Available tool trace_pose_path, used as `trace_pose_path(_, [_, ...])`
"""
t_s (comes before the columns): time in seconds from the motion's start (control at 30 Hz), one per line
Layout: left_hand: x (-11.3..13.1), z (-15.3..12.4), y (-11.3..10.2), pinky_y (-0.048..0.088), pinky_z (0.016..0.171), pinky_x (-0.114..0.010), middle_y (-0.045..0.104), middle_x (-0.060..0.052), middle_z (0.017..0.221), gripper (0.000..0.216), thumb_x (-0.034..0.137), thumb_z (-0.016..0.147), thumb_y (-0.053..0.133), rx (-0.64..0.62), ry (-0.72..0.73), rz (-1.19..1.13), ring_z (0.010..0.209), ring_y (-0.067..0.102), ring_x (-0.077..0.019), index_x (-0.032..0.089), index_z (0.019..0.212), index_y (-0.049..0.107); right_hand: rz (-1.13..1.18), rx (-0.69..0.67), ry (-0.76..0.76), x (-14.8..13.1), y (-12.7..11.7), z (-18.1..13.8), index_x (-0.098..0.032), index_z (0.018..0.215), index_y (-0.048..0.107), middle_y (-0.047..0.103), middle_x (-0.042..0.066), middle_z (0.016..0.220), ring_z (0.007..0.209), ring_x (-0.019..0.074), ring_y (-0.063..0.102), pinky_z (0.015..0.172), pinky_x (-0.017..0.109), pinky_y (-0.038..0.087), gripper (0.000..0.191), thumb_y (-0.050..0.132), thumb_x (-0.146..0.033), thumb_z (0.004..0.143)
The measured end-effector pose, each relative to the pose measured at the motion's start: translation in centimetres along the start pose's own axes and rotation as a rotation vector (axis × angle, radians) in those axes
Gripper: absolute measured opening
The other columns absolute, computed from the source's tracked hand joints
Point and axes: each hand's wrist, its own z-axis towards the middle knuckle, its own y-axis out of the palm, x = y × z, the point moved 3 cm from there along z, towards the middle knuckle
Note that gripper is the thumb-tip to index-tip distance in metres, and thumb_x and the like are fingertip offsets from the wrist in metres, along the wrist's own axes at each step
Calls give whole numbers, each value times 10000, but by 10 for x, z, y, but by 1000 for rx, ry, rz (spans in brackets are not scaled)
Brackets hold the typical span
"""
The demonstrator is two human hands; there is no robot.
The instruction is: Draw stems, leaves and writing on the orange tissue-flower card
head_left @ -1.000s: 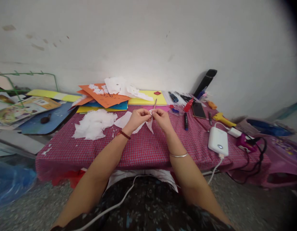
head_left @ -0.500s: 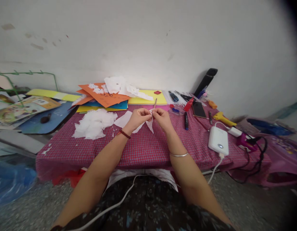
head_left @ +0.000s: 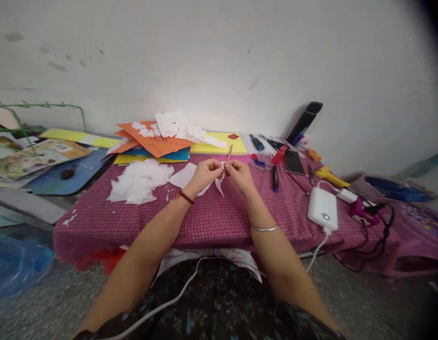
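Observation:
Close together over the middle of the table, my left hand [head_left: 207, 174] and my right hand [head_left: 240, 175] pinch a thin white piece of tissue paper [head_left: 220, 185]. Its loose end hangs down between them. Behind the right fingers a pencil [head_left: 229, 151] points up toward the wall. Another white sheet [head_left: 184, 175] lies flat on the cloth, partly under my left hand. Farther left is a heap of torn white tissue [head_left: 141, 181].
Orange sheets [head_left: 162, 145] and yellow paper [head_left: 219, 147] lie at the back. On the right are a black marker [head_left: 275, 178], a phone [head_left: 294, 162], a yellow glue gun [head_left: 332, 177] and a white power bank [head_left: 322, 208] with cables. A checked cloth [head_left: 219, 226] covers the table.
The tissue's hanging end between my hands has narrowed and shifted slightly left. Both hands stay in nearly the same place, still pinching.

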Motion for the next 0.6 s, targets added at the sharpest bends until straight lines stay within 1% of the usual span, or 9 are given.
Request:
trace_pose_path(0.1, [-2, 2, -3, 436, 552, -208, 580, 42, 592, 101, 201, 653, 660, 31, -6, 8, 546, 536, -76, 163, 653, 566, 14, -49, 5, -2, 0, -1, -203, 748, 677, 647, -15, 661, 623, 129, 569, 631, 281, 455, 294, 699, -496, 743])
trace_pose_path(0.2, [-4, 4, -4, 427, 548, -211, 581, 41, 602, 122, 226, 654, 686, 39, -13, -20, 550, 531, -78, 160, 665, 583, 57, -118, 18, -2, 1, -2, -202, 839, 689, 695, 3, 761, 703, 144, 624, 719, 305, 492, 291, 766, -438, 687])
trace_pose_path(0.27, [-5, 4, -5, 428, 550, -217, 584, 40, 603, 144, 249, 657, 708, 40, -18, -37, 543, 525, -78, 156, 677, 600, 63, -130, 29, 0, 2, -2, -202, 863, 681, 699, 3, 779, 714, 146, 628, 731, 309, 494, 303, 784, -391, 651])
trace_pose_path(0.37, [-5, 4, -5, 413, 541, -217, 584, 39, 591, 138, 250, 668, 709, 43, -17, -20, 528, 510, -75, 157, 674, 607, 35, -88, 34, 4, 2, 0, -198, 811, 664, 677, -12, 728, 669, 133, 600, 686, 293, 477, 235, 741, -355, 655])
trace_pose_path(0.47, [-4, 3, -3, 392, 528, -214, 579, 38, 578, 103, 207, 664, 684, 42, -28, 22, 525, 504, -78, 162, 648, 593, -2, -36, 32, 7, 2, 1, -194, 719, 634, 634, -27, 652, 613, 119, 557, 640, 277, 451, 162, 683, -342, 677])
trace_pose_path(0.6, [-2, 2, -2, 376, 527, -213, 575, 34, 579, 76, 164, 658, 664, 57, -25, 66, 530, 495, -78, 157, 634, 592, -17, -14, 38, 5, 1, 0, -196, 677, 604, 600, -32, 607, 582, 114, 532, 599, 268, 426, 183, 677, -364, 685])
